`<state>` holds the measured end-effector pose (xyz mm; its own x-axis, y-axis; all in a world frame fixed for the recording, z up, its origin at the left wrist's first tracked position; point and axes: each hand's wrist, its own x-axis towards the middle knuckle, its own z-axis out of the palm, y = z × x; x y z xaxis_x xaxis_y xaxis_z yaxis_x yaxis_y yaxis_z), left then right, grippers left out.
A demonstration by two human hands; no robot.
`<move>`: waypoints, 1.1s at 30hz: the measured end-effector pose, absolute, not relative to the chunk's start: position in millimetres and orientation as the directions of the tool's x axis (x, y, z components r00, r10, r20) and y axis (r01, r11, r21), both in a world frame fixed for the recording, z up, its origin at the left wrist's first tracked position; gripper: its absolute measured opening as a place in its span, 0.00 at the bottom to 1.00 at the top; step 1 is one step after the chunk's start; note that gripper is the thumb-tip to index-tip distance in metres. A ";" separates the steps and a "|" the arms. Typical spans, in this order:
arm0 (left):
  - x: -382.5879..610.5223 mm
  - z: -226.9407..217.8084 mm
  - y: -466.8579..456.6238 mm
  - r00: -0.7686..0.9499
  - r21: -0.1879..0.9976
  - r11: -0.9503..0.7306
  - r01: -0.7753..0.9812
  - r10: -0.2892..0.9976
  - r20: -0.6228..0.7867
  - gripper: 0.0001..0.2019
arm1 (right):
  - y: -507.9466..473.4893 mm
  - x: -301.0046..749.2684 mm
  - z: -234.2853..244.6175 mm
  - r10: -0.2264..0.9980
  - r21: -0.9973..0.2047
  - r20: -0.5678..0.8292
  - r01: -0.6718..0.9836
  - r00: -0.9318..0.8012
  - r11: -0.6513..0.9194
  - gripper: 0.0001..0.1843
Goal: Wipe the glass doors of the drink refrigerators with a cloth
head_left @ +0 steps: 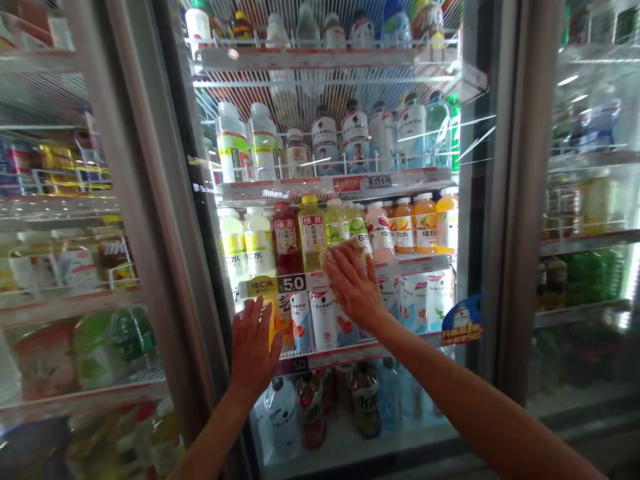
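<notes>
Cloth (327, 255) held under the right hand (354, 281), grip flattened; left hand (253, 343) loosely spread

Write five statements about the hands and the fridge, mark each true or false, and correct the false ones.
1. The right hand lies over a pale cloth. True.
2. The left hand is wrapped around a bottle. False: its fingers are spread, with nothing visibly held.
3. The right hand is higher in the picture than the left hand. True.
4. The dark red bottle stands beside the yellow-capped bottle. True.
5. The blue sign is left of both hands. False: it is to the right of both.
</notes>
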<state>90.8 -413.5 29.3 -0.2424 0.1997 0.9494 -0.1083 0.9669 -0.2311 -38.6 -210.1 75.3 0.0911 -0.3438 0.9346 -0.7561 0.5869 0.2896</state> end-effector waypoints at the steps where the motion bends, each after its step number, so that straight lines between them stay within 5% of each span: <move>1: 88.0 28.9 -411.0 -0.236 -0.226 0.968 -0.107 0.196 0.952 0.34 | -207.9 -39.5 75.1 -0.328 0.282 0.940 -0.755 0.093 0.592 0.26; 5: 79.7 25.5 -397.7 -0.221 -0.266 0.961 -0.077 0.244 0.944 0.36 | -204.5 -29.9 27.4 -0.538 0.462 0.823 -0.763 0.179 0.452 0.25; 8: 73.0 22.8 -387.9 -0.216 -0.315 0.948 -0.044 0.299 0.929 0.36 | -201.7 -27.4 2.6 -0.575 0.479 0.799 -0.765 0.176 0.431 0.24; 12: 59.6 23.0 -380.4 -0.186 -0.291 0.956 -0.039 0.280 0.942 0.36 | -163.8 -59.4 23.4 -0.402 0.327 0.912 -0.732 0.080 0.598 0.28; 17: 47.1 21.9 -378.7 -0.161 -0.276 0.960 -0.035 0.267 0.950 0.36 | -102.0 -104.9 38.5 0.052 -0.036 0.999 -0.586 0.012 0.809 0.33; 19: 45.5 20.8 -378.2 -0.138 -0.261 0.965 -0.036 0.254 0.957 0.36 | -109.4 -98.8 31.5 0.115 -0.091 0.993 -0.587 0.004 0.805 0.34; 23: 47.0 20.3 -378.2 -0.135 -0.251 0.968 -0.031 0.244 0.960 0.36 | -141.2 -72.3 12.5 -0.241 0.210 0.969 -0.701 0.057 0.681 0.32; 25: 48.7 20.7 -378.3 -0.147 -0.251 0.968 -0.026 0.245 0.958 0.35 | -131.3 -76.9 6.8 -0.319 0.271 0.945 -0.704 0.066 0.657 0.30; 27: 49.8 21.3 -377.7 -0.155 -0.253 0.967 -0.021 0.247 0.956 0.35 | -103.9 -95.7 5.7 -0.193 0.165 0.981 -0.650 0.028 0.742 0.31; 31: 49.0 22.5 -374.7 -0.148 -0.250 0.968 -0.018 0.245 0.958 0.36 | -75.1 -120.5 12.5 0.257 -0.256 0.964 -0.517 -0.071 0.817 0.32; 33: 48.3 22.9 -373.9 -0.145 -0.245 0.969 -0.020 0.239 0.960 0.36 | -96.0 -106.4 12.6 0.207 -0.221 0.974 -0.569 -0.090 0.792 0.32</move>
<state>48.3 -373.9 22.9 -0.1449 0.2393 0.9601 -0.0199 0.9694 -0.2446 -106.4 -96.0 12.6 -0.0897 0.2071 0.9742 -0.5685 0.7925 -0.2208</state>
